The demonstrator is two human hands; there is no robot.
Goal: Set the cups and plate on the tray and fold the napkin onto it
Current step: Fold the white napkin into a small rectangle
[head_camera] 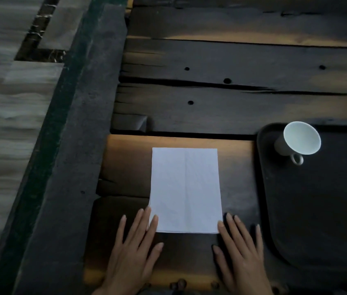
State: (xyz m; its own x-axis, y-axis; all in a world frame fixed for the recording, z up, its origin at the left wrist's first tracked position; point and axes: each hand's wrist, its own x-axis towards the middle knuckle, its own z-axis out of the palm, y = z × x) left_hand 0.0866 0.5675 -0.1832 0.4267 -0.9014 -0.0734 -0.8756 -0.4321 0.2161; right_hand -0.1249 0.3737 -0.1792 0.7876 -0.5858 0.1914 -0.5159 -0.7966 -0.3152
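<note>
Fingers straight and fanned apart on both hands, gripping nothing, pressed flat to the wood at the bottom of the frame. Left hand at lower centre-left, fingertips touching the lower left corner of the napkin; right hand mirrored at lower centre-right, forefinger tip at the lower right corner. Brackets the near short edge neatly. Straight up-frame from the fingertips: white napkin, flat on the table, a tidy rectangle, long axis running bottom to top, faint crease down the middle. Looks like folding in hand, not yet the placing. Over at the right edge, dark tray, just beside the napkin and nearer the right hand, so probably a rightward carry. Farther up, one white cup standing at the tray's upper left corner, handle toward the bottom. No plate or second cup in view.
</note>
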